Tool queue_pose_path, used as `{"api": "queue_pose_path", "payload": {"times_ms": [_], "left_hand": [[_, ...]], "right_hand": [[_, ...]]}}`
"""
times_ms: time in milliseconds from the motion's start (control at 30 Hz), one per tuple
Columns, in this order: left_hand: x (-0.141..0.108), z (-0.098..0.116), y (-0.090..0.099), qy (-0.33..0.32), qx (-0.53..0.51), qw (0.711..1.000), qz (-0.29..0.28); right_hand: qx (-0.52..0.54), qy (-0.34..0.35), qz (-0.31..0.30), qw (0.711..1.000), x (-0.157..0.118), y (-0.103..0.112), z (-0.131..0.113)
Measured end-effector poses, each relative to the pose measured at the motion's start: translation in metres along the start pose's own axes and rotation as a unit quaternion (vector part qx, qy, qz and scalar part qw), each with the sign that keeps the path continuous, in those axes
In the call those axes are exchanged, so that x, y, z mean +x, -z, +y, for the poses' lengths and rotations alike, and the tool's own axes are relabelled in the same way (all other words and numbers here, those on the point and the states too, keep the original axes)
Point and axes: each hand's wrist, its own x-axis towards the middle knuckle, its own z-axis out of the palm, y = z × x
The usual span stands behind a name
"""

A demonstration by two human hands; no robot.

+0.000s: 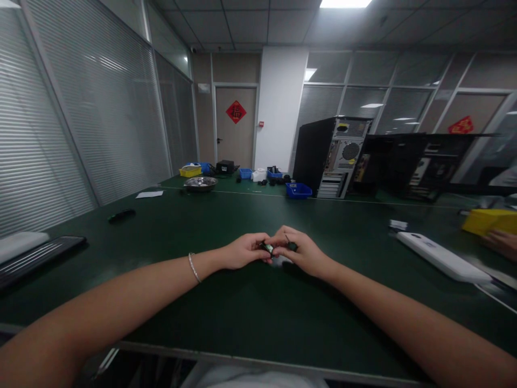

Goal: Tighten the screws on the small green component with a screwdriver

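My left hand (247, 250), with a bracelet on its wrist, has its fingers closed on a small green circuit part (269, 248) above the middle of the green table (226, 318). My right hand (301, 250) meets it from the right, its fingertips touching the same part. A small dark round piece (291, 246) shows between the thumb and fingers of my right hand. Something pale lies beneath the fingertips, too blurred to name.
Computer cases (315, 156), a blue bin (299, 190) and a metal bowl (201, 184) stand at the back. A white device (442, 256) and another person's hand (501, 242) by a yellow box (490, 221) are at right. A black tray (40, 261) lies left.
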Motion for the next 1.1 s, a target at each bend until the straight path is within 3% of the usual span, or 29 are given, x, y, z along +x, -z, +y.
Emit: {"api": "queue_pose_path", "payload": {"times_ms": [500,800,967,1100], "left_hand": [[-0.001,-0.003,-0.002,0.000,0.032,0.999,0.020],[0.000,0.001,-0.003,-0.009,-0.052,0.997,0.057],[-0.001,0.002,0.000,0.020,-0.068,0.996,0.061],[0.000,-0.002,0.002,0.016,-0.059,0.993,0.098]], "right_hand": [[-0.057,0.023,0.006,0.998,-0.001,-0.005,-0.002],[-0.137,0.013,-0.015,0.990,-0.001,-0.006,-0.002],[-0.168,0.002,-0.021,0.986,-0.003,-0.008,0.000],[-0.121,-0.007,0.026,0.992,-0.002,-0.010,-0.001]]}}
